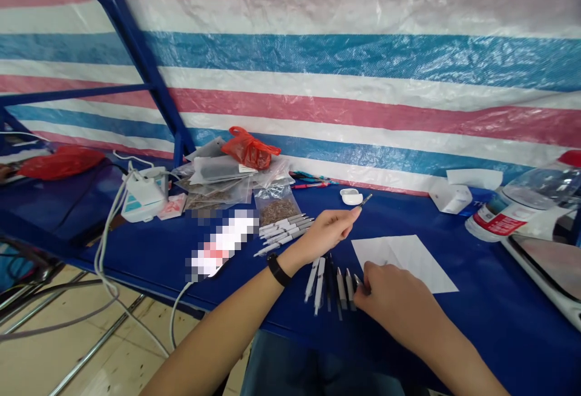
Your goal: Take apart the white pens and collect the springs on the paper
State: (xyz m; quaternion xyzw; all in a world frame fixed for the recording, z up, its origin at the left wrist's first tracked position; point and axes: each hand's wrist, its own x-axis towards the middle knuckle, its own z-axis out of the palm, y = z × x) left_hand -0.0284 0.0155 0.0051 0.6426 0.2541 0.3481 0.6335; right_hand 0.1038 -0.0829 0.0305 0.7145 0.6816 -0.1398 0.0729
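My left hand (pixel 330 232), with a black band at the wrist, is closed and raised over the table. From its fingertips sticks out a thin dark pen-like rod (pixel 367 200); the rest of it is hidden. My right hand (pixel 397 296) pinches a grey pen (pixel 357 280) at the right end of a row on the table, partly covered by the fingers. In that row lie white pens (pixel 319 284), thin dark rods (pixel 330 287) and grey-barrelled pens (pixel 341 290). A white paper sheet (pixel 417 263) lies just beyond my right hand.
Several white pens (pixel 285 231) lie left of my left hand, by clear bags (pixel 276 205) of small brown parts. A phone (pixel 227 241), power strip (pixel 145 193), red bag (pixel 249 149), white earphone case (pixel 351 197), plastic bottle (pixel 503 214) and grey-white device (pixel 544 269) share the blue table.
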